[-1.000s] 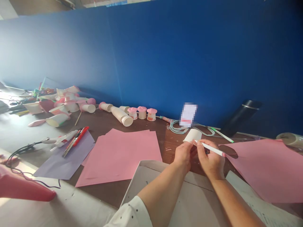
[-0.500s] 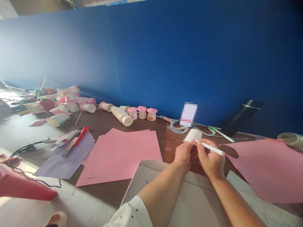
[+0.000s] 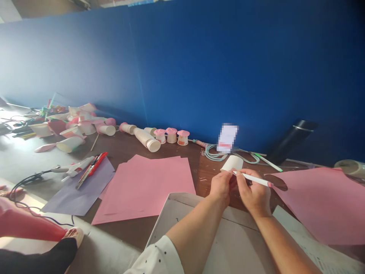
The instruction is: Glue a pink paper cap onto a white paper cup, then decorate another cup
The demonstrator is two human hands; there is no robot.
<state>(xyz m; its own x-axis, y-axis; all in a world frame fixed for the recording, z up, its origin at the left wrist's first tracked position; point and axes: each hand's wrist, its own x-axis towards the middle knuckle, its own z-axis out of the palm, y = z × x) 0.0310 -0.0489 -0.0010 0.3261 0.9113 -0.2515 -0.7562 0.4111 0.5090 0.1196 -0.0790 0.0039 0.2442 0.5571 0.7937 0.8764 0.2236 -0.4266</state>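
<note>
Pinching a part-hidden paper cup (image 3: 232,163) is your left hand (image 3: 221,187); a marker (image 3: 259,180), your right hand (image 3: 255,196); a foot (image 3: 76,233) has entered, 8 o'clock.

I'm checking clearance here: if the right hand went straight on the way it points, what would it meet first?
Probably the white, tapered paper cup, just ahead of the right hand; depth is unclear, though, so the left hand, close by at the cup's wider end, might come first.
</note>
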